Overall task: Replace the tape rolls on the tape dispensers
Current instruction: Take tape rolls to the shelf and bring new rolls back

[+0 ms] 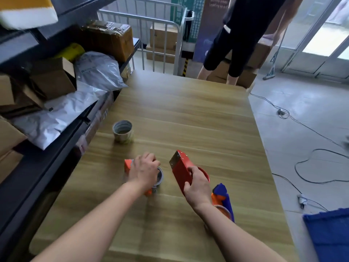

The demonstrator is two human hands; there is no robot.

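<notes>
Left of the red dispenser (180,172), the left hand (144,172) curls round a roll (160,177) on an orange dispenser (128,165). The right hand (198,186) grips the red one, its long axis running away and leftward. A spare roll (123,131) stands farther left and beyond (nearer the left hand).

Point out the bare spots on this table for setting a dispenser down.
Widest: the table beyond the loose tape roll, to its far edge. Also the near strip between the forearms. Crowded: the middle, where left hand holds the orange dispenser, right hand the red dispenser, blue dispenser beside.
</notes>
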